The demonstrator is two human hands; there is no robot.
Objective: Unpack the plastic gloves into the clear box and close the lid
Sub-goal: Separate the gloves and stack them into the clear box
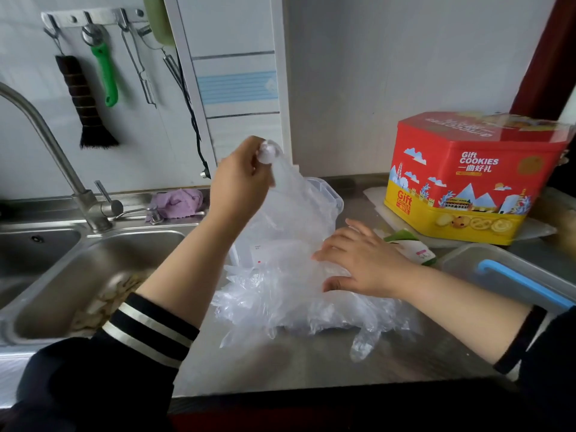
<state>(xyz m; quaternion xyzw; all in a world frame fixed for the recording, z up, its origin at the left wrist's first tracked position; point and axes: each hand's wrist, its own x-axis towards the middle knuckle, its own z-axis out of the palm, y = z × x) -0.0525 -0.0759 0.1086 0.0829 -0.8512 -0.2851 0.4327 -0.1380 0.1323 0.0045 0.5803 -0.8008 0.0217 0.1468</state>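
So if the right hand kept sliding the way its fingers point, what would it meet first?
Probably the clear box: the right hand lies flat on the heap of plastic gloves, fingers aimed left and away, toward the box. Depth is unclear.

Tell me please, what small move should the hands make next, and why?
Probably the left hand should lift the plastic bag it pinches higher, while the right hand presses the plastic gloves on the counter. Part of the bag seems to drape over the pile, so lifting would free it.
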